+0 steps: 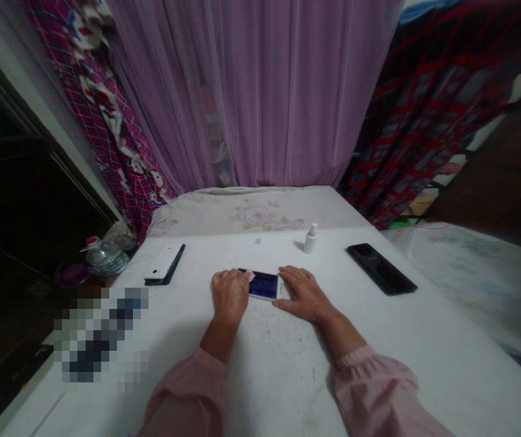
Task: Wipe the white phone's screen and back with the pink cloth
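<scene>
- My left hand (231, 297) lies across the white smartphone's (264, 285) left end, perhaps pinching a pink scrap (251, 275); the view is poor.
- My right hand (303, 294) lies open on the counter (260, 364), just beside the phone.
- Phone mid-counter, screen up.

Dim, flat indoor light lies over the white tabletop (401, 340), and a soft shadow falls beside the left forearm (218, 340). The far left sinks into darkness, wide-angle distortion bends the edges, and a pixelated block (101, 337) hides the lower left.
</scene>
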{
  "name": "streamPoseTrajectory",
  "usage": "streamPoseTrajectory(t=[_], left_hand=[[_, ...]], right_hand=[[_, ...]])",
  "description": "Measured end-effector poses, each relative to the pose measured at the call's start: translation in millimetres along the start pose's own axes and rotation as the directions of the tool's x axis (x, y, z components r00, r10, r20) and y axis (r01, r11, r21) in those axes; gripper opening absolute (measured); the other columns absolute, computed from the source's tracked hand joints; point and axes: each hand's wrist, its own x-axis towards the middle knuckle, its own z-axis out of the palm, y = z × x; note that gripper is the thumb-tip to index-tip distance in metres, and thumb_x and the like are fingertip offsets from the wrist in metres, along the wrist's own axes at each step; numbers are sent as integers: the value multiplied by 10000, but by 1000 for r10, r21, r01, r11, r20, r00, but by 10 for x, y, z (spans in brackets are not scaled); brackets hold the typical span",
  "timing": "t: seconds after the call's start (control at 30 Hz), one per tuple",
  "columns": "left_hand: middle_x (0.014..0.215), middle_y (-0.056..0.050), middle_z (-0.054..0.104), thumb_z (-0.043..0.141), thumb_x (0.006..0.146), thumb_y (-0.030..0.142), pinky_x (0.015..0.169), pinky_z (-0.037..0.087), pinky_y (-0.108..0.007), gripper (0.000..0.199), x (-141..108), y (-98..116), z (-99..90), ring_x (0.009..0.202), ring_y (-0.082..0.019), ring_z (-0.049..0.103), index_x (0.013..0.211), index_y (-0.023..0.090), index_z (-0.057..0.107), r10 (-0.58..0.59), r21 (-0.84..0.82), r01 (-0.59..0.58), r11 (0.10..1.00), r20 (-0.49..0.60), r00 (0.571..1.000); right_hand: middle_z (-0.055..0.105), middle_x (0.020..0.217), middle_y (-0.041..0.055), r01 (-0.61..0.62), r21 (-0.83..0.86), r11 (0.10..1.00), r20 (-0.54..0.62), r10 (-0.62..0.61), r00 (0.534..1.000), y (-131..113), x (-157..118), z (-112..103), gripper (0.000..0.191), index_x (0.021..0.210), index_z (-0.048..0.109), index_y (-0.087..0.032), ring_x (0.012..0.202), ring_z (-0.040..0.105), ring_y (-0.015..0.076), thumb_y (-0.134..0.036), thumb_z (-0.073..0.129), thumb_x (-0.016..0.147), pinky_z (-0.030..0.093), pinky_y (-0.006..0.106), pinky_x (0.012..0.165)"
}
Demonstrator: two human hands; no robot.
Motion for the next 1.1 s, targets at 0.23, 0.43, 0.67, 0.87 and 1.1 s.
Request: streamPoseTrajectory(t=[0.23,0.43,0.67,0.87,1.1], left_hand=[[943,-44,725,509,958,264,855,336,-398,235,-36,341,85,914,-220,591,1043,285,727,139,-142,-130,981,52,989],[948,-18,728,489,972,271,874,327,-403,254,-80,421,68,908,-209,590,1012,312,736,216,-190,-200,961,66,974],[944,-21,723,528,959,285,875,321,-398,217,-46,102,29,919,-207,602,1056,321,718,70,-85,-68,994,28,997],[956,-20,723,531,957,278,878,334,-393,214,-97,153,45,930,-207,606,1060,313,715,97,-136,-89,987,54,994],[957,-21,714,533,951,275,893,342,-402,222,-245,388,52,920,-204,583,1063,312,720,216,-233,-193,953,78,973]], right_hand=[[515,1417,154,12,2,1000,-17,-12,1000,-7,0,7,690,1335,527,-207,1355,403,329,-536,679,748,255,559,1110],[514,1413,168,4,-4,1000,-6,-4,1000,-12,-2,-4,711,1327,535,-170,1350,407,330,-549,683,744,263,559,1112],[504,1426,160,7,-1,1000,-13,-7,1000,8,-2,11,708,1332,530,-191,1353,405,326,-557,684,745,246,555,1119],[509,1422,157,8,-4,1000,-6,-8,1000,7,-2,11,712,1335,526,-194,1360,397,330,-557,683,743,251,555,1116],[528,1405,149,19,-5,1000,-24,-20,1000,-8,1,10,680,1341,527,-205,1345,414,330,-565,646,776,268,556,1106]])
